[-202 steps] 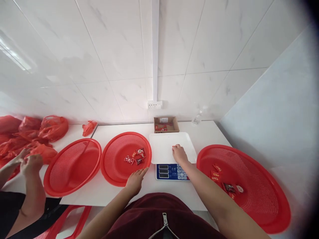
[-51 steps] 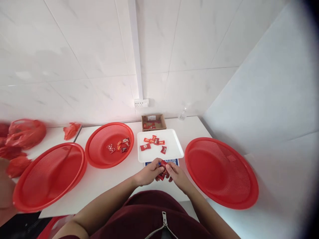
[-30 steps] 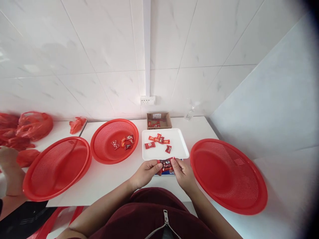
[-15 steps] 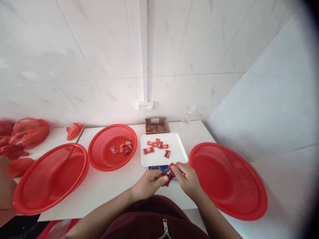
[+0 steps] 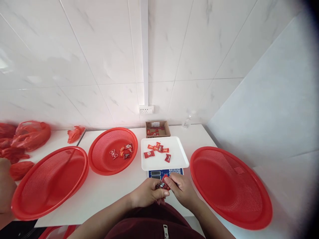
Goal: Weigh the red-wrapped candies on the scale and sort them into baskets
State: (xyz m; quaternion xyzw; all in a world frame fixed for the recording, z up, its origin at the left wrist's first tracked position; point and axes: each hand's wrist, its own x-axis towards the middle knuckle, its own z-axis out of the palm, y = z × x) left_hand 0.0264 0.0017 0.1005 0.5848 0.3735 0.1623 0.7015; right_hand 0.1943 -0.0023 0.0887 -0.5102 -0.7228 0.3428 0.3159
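Note:
My left hand (image 5: 147,193) is closed around dark red wrapped candies (image 5: 162,185), in front of my body. Close beside it, my right hand (image 5: 183,191) pinches the upper end of a red wrapper from the same handful. How many pieces are held is hidden by the fingers. Just beyond my hands stands a digital scale (image 5: 156,173) with a blue panel. Several red wrapped candies (image 5: 149,154) lie scattered on its white tray (image 5: 178,162). My hands are apart from the tray.
Red plastic baskets stand on both sides: a right one (image 5: 224,186), a left one (image 5: 50,186), and a middle one (image 5: 102,156) with several candies. Behind the scale sit a cardboard box (image 5: 158,136) and a clear bottle (image 5: 186,122). Red bags (image 5: 31,134) and another person's arm (image 5: 5,189) are at left.
Both hands have moved slightly down towards my body with the candies, and more of the scale's panel shows. The view has tilted slightly up. The candies on the tray look unchanged.

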